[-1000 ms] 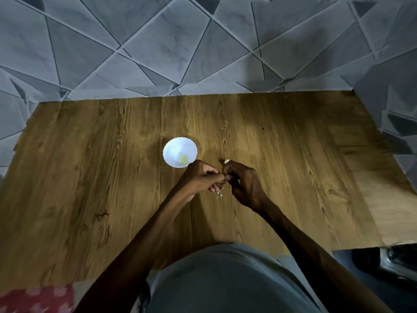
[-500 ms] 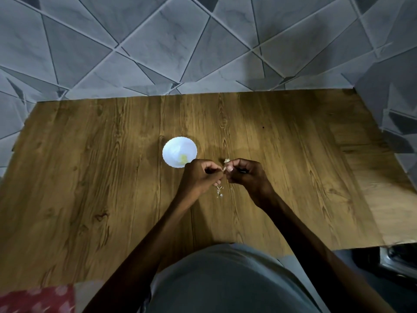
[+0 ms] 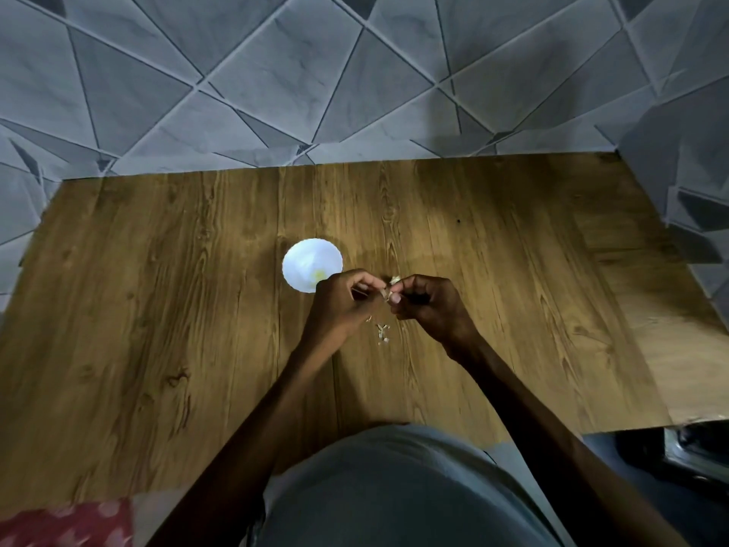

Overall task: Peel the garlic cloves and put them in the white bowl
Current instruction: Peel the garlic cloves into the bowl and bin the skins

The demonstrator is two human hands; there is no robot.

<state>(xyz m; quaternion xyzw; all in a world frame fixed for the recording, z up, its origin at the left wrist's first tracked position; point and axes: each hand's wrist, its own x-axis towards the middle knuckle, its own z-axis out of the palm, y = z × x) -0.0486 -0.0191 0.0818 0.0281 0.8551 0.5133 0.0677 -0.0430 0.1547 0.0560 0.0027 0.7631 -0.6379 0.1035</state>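
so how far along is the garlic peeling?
Done: one yellowish piece, likely a peeled clove, lies in the white bowl; peel scraps sit on the table below the hands. In hand: the left hand and right hand pinch a clove between them. Left: finish peeling it and drop it in the bowl.

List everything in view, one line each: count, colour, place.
table: one, brown wood, against the wall
wall: one, grey tiles, behind the table
bowl: one, white, table centre, left of the hands
piece: one, yellowish, inside the bowl
clove: one, pale, between both hands
peel scraps: several, pale, on table below the hands
cloth: one, red, bottom left
left hand: one, grip pinching the clove
right hand: one, grip pinching the clove
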